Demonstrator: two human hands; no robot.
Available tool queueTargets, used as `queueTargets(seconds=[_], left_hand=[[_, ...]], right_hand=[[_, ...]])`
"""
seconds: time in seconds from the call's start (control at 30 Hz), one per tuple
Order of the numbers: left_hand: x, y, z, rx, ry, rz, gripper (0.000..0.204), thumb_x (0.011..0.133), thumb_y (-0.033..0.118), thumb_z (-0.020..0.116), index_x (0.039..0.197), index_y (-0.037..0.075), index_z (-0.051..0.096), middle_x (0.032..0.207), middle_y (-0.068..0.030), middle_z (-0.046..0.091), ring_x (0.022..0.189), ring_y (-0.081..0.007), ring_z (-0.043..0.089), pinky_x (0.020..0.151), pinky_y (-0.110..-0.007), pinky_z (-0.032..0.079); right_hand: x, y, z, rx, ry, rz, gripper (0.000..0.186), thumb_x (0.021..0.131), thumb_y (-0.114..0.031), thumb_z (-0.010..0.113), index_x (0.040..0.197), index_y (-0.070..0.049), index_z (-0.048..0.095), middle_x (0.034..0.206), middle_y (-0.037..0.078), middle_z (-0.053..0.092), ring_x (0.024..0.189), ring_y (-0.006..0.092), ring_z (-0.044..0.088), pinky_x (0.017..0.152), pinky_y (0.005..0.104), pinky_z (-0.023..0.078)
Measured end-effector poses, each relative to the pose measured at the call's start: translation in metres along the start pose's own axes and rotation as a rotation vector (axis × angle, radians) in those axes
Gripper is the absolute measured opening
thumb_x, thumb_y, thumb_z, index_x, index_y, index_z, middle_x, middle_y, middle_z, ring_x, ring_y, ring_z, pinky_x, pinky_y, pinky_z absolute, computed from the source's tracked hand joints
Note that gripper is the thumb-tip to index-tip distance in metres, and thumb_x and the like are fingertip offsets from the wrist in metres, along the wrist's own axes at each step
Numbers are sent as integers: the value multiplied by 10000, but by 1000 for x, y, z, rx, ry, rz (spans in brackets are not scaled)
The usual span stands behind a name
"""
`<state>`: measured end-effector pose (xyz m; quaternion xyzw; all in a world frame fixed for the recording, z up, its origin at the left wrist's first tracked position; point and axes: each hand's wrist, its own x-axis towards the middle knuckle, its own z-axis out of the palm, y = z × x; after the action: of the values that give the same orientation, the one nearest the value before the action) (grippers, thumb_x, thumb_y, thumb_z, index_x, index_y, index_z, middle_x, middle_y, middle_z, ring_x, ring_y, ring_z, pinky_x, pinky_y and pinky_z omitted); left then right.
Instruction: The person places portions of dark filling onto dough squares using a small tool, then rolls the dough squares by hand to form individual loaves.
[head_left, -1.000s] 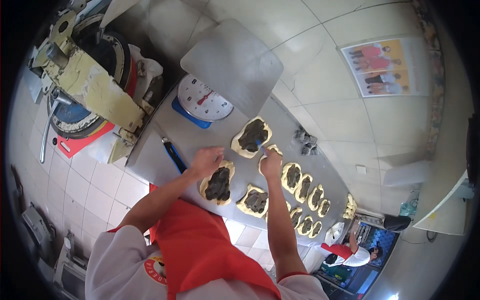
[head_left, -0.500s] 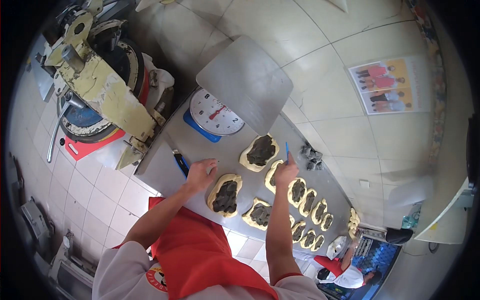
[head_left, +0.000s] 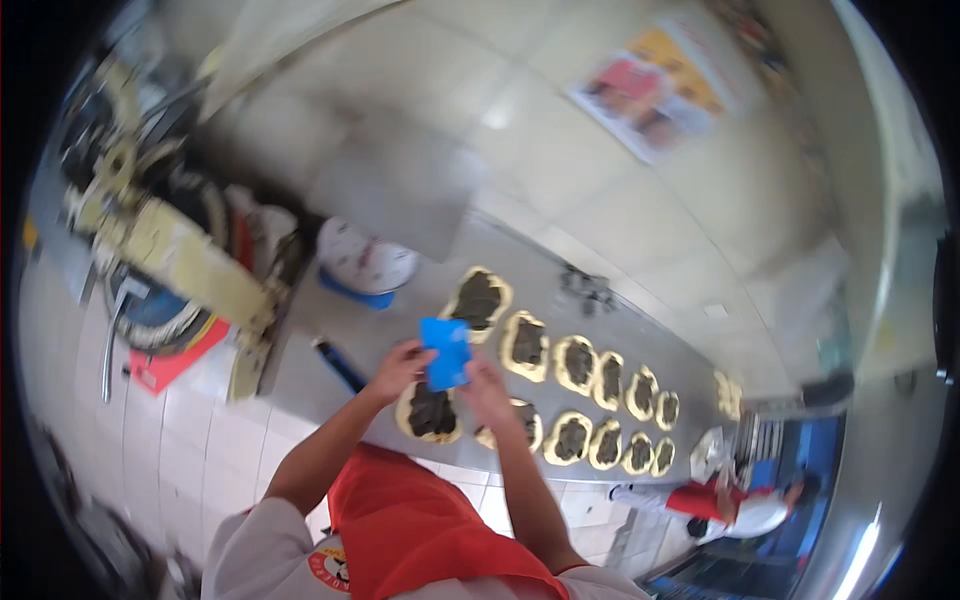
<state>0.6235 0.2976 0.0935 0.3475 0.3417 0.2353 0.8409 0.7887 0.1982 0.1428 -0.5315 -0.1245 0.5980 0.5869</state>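
Red apron: worn by the person at the lower edge, forearms rising from it toward the steel desk (head_left: 330,372).
Left hand (head_left: 398,368): raised just above the desk, fingers closed on the left edge of a blue scraper (head_left: 446,352).
Right hand (head_left: 487,385): beside the left, fingers closed on the scraper's lower right corner, so both hands share the one tool.
Blue scraper: a flat rectangular card, held upright-ish in the air above the nearest dough piece (head_left: 431,413), not touching it as far as I can tell.
Nearest dough piece: pale oval with dark filling spread on top, lying on the desk just below the hands.
Dough rows (head_left: 590,400): two lines of similar filled ovals running off to the right, close together, some touching.
Further back: a dial scale (head_left: 366,265) on a blue base, a dark-handled tool (head_left: 338,364) lying left of the hands, and a yellow machine (head_left: 180,250) at the desk's left end.
Risk: the scraper could slip or tilt while shared between two hands and drop onto the soft filling, smearing it; a sleeve or wrist could also brush the neighbouring pieces because they lie so close.
Hard to make out: the whole frame is motion-blurred; the dough piece under the right hand is partly covered; the small dark object (head_left: 585,290) behind the rows cannot be identified; the far ovals are too small to judge.
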Motion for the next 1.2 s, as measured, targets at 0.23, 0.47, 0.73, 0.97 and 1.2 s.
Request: queueTargets(seconds=[0.23, 0.47, 0.73, 0.97, 1.2], left_hand=[[18, -76, -106, -191, 598, 151, 364, 960, 369, 609, 1214, 115, 551, 1091, -20, 592, 1009, -159, 560, 815, -297, 475], [-9, -149, 51, 225, 386, 214, 345, 914, 308, 665, 1176, 124, 537, 1009, -28, 603, 826, -161, 618, 670, -320, 504], [-61, -295, 368, 585, -500, 187, 382, 955, 277, 630, 1259, 46, 614, 916, -70, 705, 843, -86, 640, 744, -258, 516], [-7, -362, 493, 797, -676, 174, 407, 1008, 261, 556, 1328, 9, 567, 1109, -122, 697, 1028, -139, 653, 894, -274, 507], [109, -420, 626, 974, -584, 363, 268, 884, 293, 696, 1035, 75, 728, 801, -138, 714, 741, -222, 709, 670, -339, 528]], right_hand=[[-111, 51, -87, -722, 55, -153, 704, 946, -396, 623, 1486, -29, 360, 1437, 187, 495, 1293, 255, 509, 1083, 357, 376], [-252, 104, -255, -642, 354, -64, 542, 930, -311, 665, 1397, -79, 518, 1275, 194, 625, 1135, 247, 629, 960, 333, 491], [-407, 150, -393, -79, 811, 25, 450, 948, -242, 625, 1349, -45, 571, 1098, 125, 698, 1067, 212, 645, 851, 300, 517], [-448, 167, -460, 87, 630, -110, 941, 831, 115, 616, 1568, -97, 72, 1574, 274, 190, 1124, 299, 614, 910, 346, 543], [-446, 146, -588, -482, 820, 188, 696, 821, -201, 756, 1429, -33, 462, 1301, 269, 585, 1207, 308, 598, 957, 379, 504]])
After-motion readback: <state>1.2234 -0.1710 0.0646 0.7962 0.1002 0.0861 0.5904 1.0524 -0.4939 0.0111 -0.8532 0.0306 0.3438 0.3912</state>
